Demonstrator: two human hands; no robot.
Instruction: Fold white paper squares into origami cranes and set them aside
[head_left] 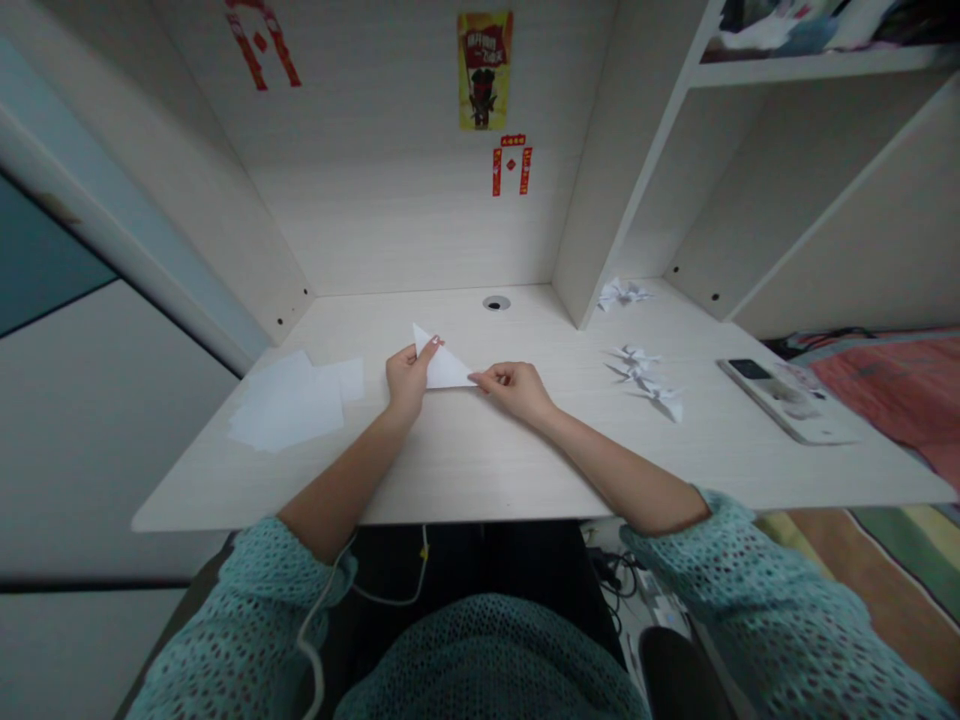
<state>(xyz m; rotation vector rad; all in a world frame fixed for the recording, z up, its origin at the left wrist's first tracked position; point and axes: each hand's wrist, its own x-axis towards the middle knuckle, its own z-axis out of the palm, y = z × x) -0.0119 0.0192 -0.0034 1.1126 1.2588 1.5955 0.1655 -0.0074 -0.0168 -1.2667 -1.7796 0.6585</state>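
A folded white paper triangle [444, 364] lies on the pale wood-grain desk [465, 470], its tip pointing up and to the left. My left hand [409, 380] holds its left side between thumb and fingers. My right hand [514, 390] pinches the triangle's right corner with its fingertips. Both forearms rest toward the desk's front edge. Part of the paper is hidden behind my left fingers.
A loose pile of white paper sheets [289, 402] lies left of my hands. Several folded paper cranes [637, 375] stand to the right, with another [622, 294] near a shelf upright. A white remote-like device [784, 400] lies at the right. A cable hangs below the desk.
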